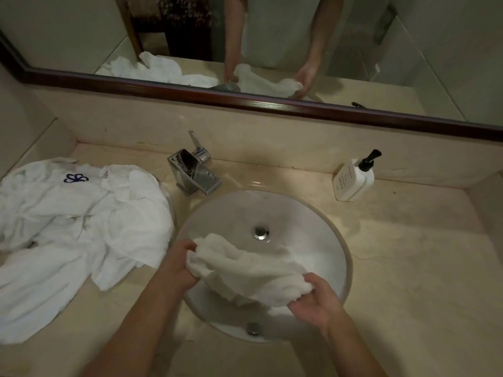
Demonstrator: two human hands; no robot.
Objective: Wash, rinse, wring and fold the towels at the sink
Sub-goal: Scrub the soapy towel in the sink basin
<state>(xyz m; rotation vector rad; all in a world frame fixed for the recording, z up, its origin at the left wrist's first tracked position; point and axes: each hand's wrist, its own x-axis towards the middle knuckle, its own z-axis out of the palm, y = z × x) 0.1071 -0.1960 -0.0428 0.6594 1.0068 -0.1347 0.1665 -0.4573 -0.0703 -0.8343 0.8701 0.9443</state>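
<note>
Head view: we take the round white sink basin (313, 213) as landmark. Over its near half we hold a small white terry towel (250, 265), bunched and stretched across between both hands, above the bowl. Our left hand (177, 263) grips the towel's left end at the basin's left rim, fingers curled round the cloth. Our right hand (315, 300) grips the right end over the basin's near-right part, fingers + thumb curled into the fabric. Drain plug (261, 232) sits mid-bowl, beyond the towel. Chrome faucet (194, 172) stands behind the basin, to the left. Left of the basin, a rumpled pile of white towels (76, 229) on the marble counter (408, 268), one w/ a blue logo. Back right of the basin: white pump bottle (353, 178), black pump. Mirror (245, 36) on the wall behind the basin reflects hands + towel.
</note>
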